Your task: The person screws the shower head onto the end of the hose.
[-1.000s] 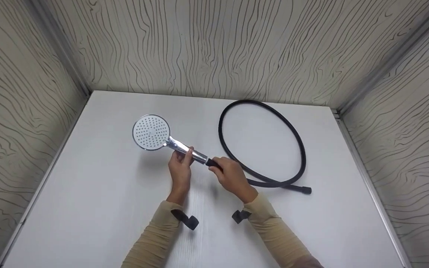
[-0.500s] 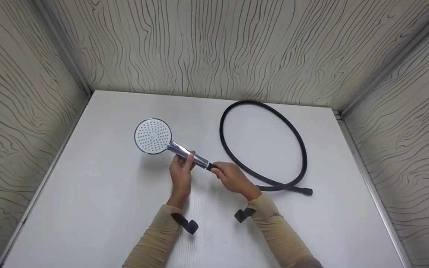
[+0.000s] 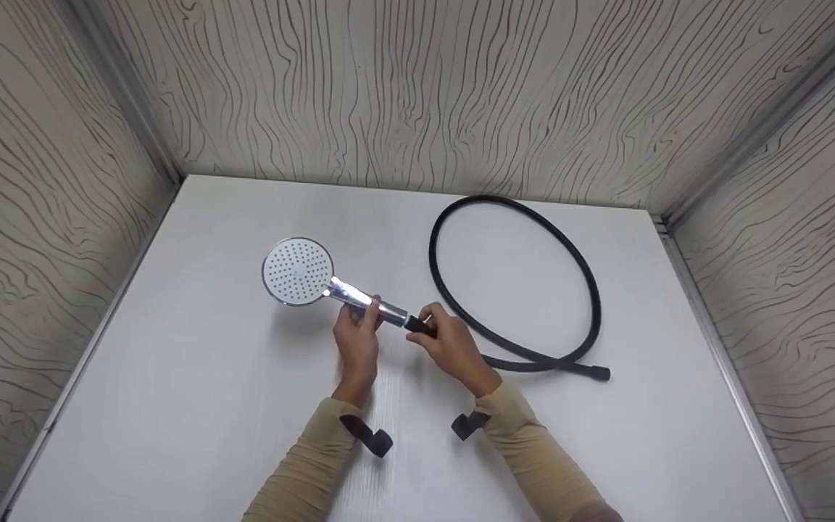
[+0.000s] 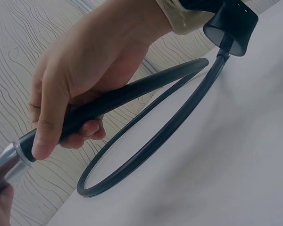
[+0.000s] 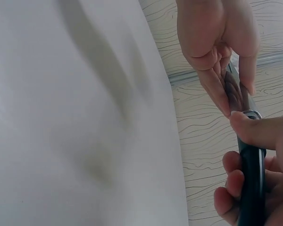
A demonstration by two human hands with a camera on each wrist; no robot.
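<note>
My left hand [image 3: 359, 341] holds the chrome handle of a shower head [image 3: 297, 271], its round white spray face turned up toward the head camera. Right of it, my right hand [image 3: 454, 346] pinches the black end of a shower hose [image 3: 515, 349] where it meets the handle's foot. In the left wrist view the thumb and fingers of the right hand [image 4: 85, 70] curl round the hose end, right at the chrome rim. The right wrist view has the left hand [image 5: 219, 37] on the handle above and the right hand [image 5: 269, 169] around the black end below.
The rest of the hose lies in a wide loop on the white table [image 3: 171, 406], its free end fitting [image 3: 599, 373] at the right. Wood-grain panels [image 3: 403, 94] enclose the table at the back and both sides.
The shower head has come slightly down and toward the person. My right hand's fingers have shifted their grip around the hose end, and the hose near it has moved a little.
</note>
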